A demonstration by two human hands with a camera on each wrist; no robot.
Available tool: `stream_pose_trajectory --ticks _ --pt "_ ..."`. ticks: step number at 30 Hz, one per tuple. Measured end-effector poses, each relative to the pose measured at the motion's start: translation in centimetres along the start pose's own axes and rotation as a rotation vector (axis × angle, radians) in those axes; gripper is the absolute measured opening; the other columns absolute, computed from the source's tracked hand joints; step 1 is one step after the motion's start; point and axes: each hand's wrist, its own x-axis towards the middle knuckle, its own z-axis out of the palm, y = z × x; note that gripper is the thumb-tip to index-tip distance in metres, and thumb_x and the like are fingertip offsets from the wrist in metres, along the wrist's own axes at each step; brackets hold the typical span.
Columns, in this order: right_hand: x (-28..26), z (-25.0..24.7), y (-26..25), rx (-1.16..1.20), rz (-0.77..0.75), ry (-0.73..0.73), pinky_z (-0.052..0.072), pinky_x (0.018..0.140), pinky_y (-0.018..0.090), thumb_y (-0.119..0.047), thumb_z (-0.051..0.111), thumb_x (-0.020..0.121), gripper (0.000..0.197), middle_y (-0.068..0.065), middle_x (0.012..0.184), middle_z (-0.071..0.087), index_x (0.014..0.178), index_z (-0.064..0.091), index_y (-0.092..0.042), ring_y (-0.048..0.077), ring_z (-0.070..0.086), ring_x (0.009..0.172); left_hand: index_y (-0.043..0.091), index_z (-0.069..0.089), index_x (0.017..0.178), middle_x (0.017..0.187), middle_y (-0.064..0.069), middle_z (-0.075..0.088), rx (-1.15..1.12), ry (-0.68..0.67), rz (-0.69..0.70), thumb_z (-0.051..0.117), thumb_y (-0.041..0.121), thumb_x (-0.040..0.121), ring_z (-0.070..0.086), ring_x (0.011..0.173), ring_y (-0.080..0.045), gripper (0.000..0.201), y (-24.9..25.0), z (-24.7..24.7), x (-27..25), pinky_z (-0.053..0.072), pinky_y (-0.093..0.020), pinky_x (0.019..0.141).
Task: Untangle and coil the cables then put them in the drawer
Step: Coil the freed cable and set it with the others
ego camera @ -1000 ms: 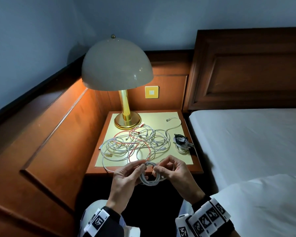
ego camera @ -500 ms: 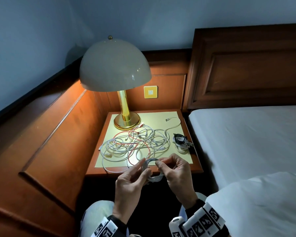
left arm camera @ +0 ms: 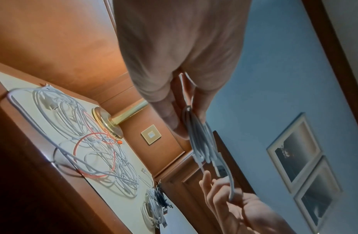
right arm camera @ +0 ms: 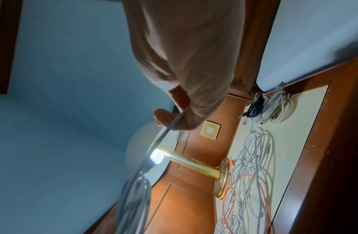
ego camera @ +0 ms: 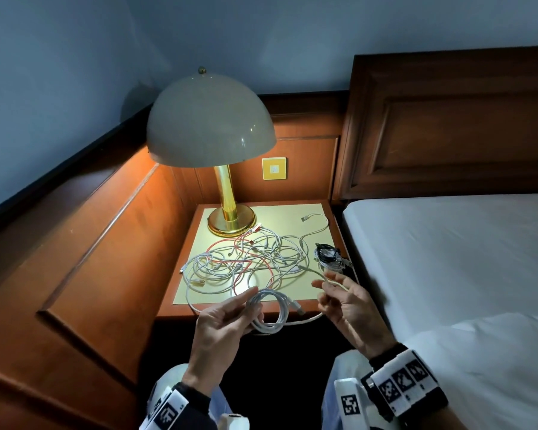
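My left hand (ego camera: 255,302) grips a small coil of white cable (ego camera: 271,311) in front of the nightstand's near edge; in the left wrist view the coil (left arm camera: 200,142) hangs from its fingers. The right hand (ego camera: 333,290) pinches the loose strand that runs out of that coil, a hand's width to the right; the strand (right arm camera: 164,134) passes between its thumb and finger. A tangle of white and red cables (ego camera: 255,262) lies spread over the nightstand top (ego camera: 292,212). Two coiled bundles, one black and one white (ego camera: 330,257), sit at its right edge. No drawer shows.
A brass lamp (ego camera: 227,212) with a dome shade stands at the nightstand's back left. Wood panelling closes the left and rear sides. A bed with a white sheet (ego camera: 448,259) lies to the right. My knees are below the hands.
The hands, close together on the coil a second ago, have moved apart. The right hand has drawn the loose strand out to the right while the left keeps the coil.
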Motion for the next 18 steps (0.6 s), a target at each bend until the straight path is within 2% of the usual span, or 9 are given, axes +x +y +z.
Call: stream_pose_trajectory --ticks 4,6,8,11,13,15,16,18 --pt "0.6 -0.3 0.2 -0.149 0.112 -0.002 0.032 0.04 0.017 -0.006 0.054 0.101 0.022 0.011 0.076 0.063 0.12 0.057 0.005 0.007 0.038 0.044 0.009 0.071 0.12 0.105 -0.019 0.076 0.004 -0.059 -0.028 0.072 0.008 0.077 0.073 0.092 -0.029 0.043 0.5 -0.2 -0.1 0.061 -0.029 0.078" --pt "0.9 -0.4 0.3 -0.185 0.132 0.018 0.03 0.038 0.017 -0.004 0.052 0.101 0.02 0.008 0.07 0.061 0.118 0.058 0.004 0.007 0.037 0.043 0.008 0.073 0.118 0.103 -0.024 0.074 -0.019 -0.076 -0.034 0.073 0.007 0.077 0.071 0.087 -0.029 0.041 0.7 -0.1 -0.2 0.061 -0.03 0.076" --pt "0.9 -0.3 0.5 -0.239 0.161 0.013 0.031 0.036 0.017 -0.003 0.053 0.101 0.018 0.011 0.073 0.065 0.116 0.058 0.004 0.008 0.038 0.044 0.011 0.077 0.111 0.101 -0.028 0.073 -0.026 -0.086 -0.037 0.073 0.006 0.075 0.069 0.083 -0.029 0.036 0.7 0.0 -0.2 0.062 -0.031 0.075" --pt "0.0 0.6 1.1 -0.374 0.231 -0.16 0.029 0.036 0.015 -0.006 0.055 0.1 0.022 0.014 0.082 0.064 0.116 0.06 0.009 0.01 0.041 0.049 0.014 0.08 0.107 0.104 -0.034 0.069 -0.014 -0.122 -0.039 0.072 0.004 0.079 0.067 0.082 -0.03 0.031 0.6 0.2 -0.2 0.062 -0.034 0.077" --pt "-0.5 1.1 1.4 -0.459 0.249 -0.275 0.023 0.04 0.017 -0.009 0.056 0.1 0.026 0.009 0.075 0.056 0.117 0.063 0.01 0.009 0.04 0.051 0.013 0.079 0.108 0.103 -0.032 0.07 -0.014 -0.135 -0.044 0.071 0.001 0.082 0.068 0.082 -0.028 0.03 0.5 0.0 -0.1 0.062 -0.035 0.08" --pt "-0.9 1.6 1.2 -0.471 0.238 -0.35 0.018 0.041 0.019 -0.014 0.056 0.1 0.03 0.005 0.069 0.048 0.115 0.064 0.011 0.008 0.036 0.049 0.012 0.078 0.11 0.104 -0.025 0.074 -0.002 -0.144 -0.053 0.069 -0.001 0.084 0.07 0.081 -0.025 0.031 0.5 -0.1 0.0 0.062 -0.035 0.08" --pt "-1.0 1.7 1.1 -0.462 0.235 -0.376 0.019 0.042 0.018 -0.018 0.057 0.099 0.031 0.003 0.069 0.047 0.113 0.065 0.009 0.007 0.036 0.05 0.01 0.077 0.111 0.105 -0.023 0.074 0.002 -0.147 -0.06 0.069 -0.002 0.085 0.07 0.081 -0.025 0.031 0.4 -0.2 0.1 0.062 -0.034 0.08" --pt "-1.1 2.0 1.0 -0.438 0.228 -0.426 0.026 0.045 0.017 -0.024 0.066 0.095 0.028 0.003 0.077 0.054 0.113 0.067 -0.003 0.008 0.04 0.057 0.007 0.076 0.113 0.107 -0.022 0.074 -0.001 -0.145 -0.076 0.068 -0.003 0.085 0.07 0.081 -0.024 0.031 0.3 -0.2 0.1 0.062 -0.033 0.08"
